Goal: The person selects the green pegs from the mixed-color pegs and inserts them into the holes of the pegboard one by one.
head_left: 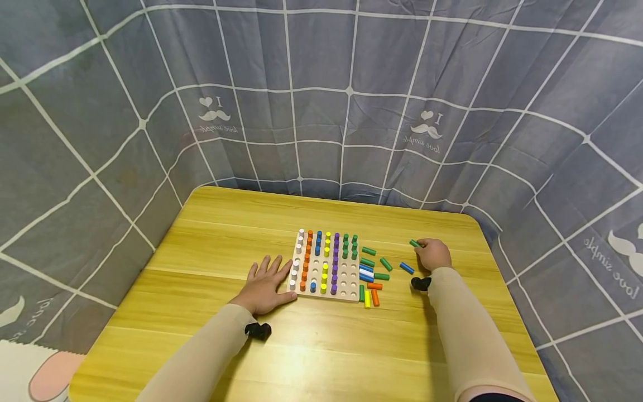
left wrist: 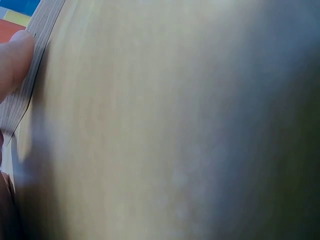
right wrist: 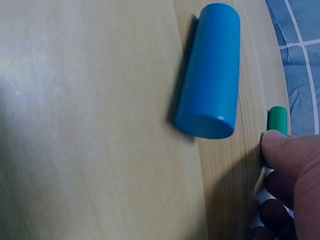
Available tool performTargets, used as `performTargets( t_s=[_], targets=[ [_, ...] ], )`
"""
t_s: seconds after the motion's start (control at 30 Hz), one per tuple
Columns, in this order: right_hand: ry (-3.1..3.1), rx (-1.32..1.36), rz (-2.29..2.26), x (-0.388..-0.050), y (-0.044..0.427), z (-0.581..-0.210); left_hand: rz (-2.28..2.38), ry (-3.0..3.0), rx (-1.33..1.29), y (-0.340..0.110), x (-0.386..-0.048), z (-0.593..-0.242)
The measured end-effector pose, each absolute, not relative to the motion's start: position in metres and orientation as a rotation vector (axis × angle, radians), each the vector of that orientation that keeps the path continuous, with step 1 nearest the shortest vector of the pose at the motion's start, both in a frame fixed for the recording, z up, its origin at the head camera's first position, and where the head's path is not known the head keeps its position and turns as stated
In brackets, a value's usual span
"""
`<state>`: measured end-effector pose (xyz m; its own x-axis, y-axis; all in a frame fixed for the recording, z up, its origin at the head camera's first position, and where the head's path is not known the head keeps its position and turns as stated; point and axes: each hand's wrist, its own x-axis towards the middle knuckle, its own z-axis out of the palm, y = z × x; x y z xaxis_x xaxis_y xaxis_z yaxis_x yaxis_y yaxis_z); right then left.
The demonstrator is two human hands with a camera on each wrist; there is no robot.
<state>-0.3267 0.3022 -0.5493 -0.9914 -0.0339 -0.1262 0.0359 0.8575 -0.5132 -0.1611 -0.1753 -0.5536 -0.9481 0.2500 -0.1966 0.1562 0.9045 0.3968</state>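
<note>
A wooden pegboard (head_left: 326, 295) holds columns of white, orange, blue, yellow, purple and green pegs, with some holes bare. At its left edge lies my left hand (head_left: 263, 287), fingers spread; in the left wrist view the thumb (left wrist: 15, 60) touches the board's side (left wrist: 31, 75). Well to the right of the board, my right hand (head_left: 434, 254) pinches a green peg (head_left: 414, 243) by one end; the right wrist view shows thumb and fingers (right wrist: 285, 150) round that green peg (right wrist: 278, 119). A blue peg (head_left: 407, 268) (right wrist: 210, 72) lies near this hand.
Loose green pegs (head_left: 385, 264), orange pegs (head_left: 375, 297), a yellow peg (head_left: 367, 299) and several blue and white ones (head_left: 366, 273) lie along the board's right side. A grey curtain (head_left: 321, 117) with white lines surrounds the back and sides of the wooden table (head_left: 241, 223).
</note>
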Motion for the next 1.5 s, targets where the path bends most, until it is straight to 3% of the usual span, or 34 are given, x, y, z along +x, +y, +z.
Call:
performTargets(
  t_s=[0.73, 1.5],
  targets=[
    [2.908, 0.008, -0.805, -0.326, 0.300, -0.548, 0.556, 2.823, 0.309, -0.175, -0.161, -0.555],
    [2.852, -0.122, -1.071, -0.311, 0.261, -0.524, 0.561, 2.817, 0.313, -0.176, -0.161, -0.556]
  ],
)
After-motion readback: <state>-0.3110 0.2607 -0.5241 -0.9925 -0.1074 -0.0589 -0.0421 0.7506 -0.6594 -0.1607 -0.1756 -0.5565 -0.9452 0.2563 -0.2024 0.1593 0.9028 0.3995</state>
